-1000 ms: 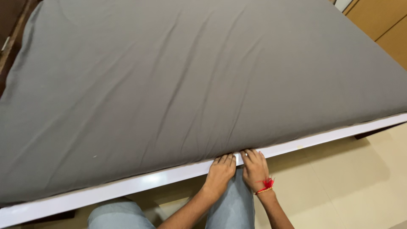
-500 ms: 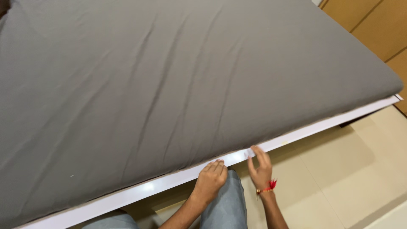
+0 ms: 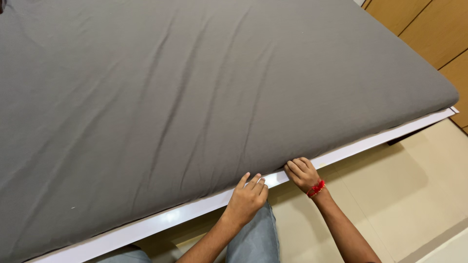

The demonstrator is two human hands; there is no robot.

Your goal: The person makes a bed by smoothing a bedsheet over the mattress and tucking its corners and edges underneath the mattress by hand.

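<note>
A grey bedsheet (image 3: 195, 97) covers a mattress on a white bed frame (image 3: 370, 142). My left hand (image 3: 247, 197) rests on the frame's edge, its fingertips against the sheet's lower hem. My right hand (image 3: 302, 173), with a red thread band at the wrist, has its fingers curled at the sheet's edge where it meets the frame. Whether the fingers pinch the cloth or only press it is unclear. The sheet shows long wrinkles running away from my hands.
My knees in light blue jeans (image 3: 253, 243) are below the frame. A cream tiled floor (image 3: 404, 195) lies to the right. Wooden cupboard doors (image 3: 434, 29) stand at the upper right, beyond the bed's far corner.
My right hand moved from open and lifted off the frame to curled at the sheet's edge, further right. The left hand shifted slightly right along the frame. The view panned a little.
</note>
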